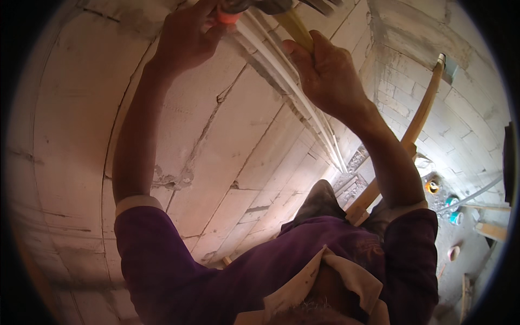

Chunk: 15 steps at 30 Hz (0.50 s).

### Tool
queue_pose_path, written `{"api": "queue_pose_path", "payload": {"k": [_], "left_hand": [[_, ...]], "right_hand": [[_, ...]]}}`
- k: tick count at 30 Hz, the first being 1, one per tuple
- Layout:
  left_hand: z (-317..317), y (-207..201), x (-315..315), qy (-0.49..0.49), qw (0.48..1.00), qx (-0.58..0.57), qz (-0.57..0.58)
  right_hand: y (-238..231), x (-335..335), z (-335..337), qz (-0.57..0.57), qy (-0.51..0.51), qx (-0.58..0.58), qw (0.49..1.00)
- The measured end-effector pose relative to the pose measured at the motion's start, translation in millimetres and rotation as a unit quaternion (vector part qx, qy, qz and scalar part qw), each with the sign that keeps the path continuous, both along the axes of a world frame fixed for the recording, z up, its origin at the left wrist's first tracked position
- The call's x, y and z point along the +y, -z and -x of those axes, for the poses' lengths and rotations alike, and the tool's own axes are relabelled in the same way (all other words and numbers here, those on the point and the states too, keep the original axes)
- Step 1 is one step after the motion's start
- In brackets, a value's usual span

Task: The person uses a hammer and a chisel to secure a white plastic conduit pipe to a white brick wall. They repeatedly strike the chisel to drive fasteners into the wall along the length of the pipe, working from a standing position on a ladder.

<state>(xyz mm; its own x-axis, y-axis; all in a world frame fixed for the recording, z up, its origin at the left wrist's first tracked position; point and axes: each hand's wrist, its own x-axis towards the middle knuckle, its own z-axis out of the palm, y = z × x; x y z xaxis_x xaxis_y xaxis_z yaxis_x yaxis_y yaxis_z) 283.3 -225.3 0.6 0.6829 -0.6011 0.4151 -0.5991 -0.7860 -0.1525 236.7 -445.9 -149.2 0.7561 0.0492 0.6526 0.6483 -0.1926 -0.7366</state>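
My right hand (327, 73) is closed round the yellowish handle of a hammer (281, 11) whose head is up beside my left hand (187, 35), which pinches something orange against the white conduits (292, 89) running along the block wall (206, 135).
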Motion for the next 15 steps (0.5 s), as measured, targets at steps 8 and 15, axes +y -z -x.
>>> {"api": "queue_pose_path", "payload": {"k": [8, 15], "left_hand": [[40.2, 78.3, 59.0, 0.111, 0.956, -0.149, 0.228], [50.8, 26.4, 32.7, 0.013, 0.955, -0.178, 0.237]], "right_hand": [[10.0, -59.4, 28.4, -0.045, 0.073, 0.042, 0.995], [27.0, -88.3, 50.0, -0.136, 0.061, 0.166, 0.975]]}}
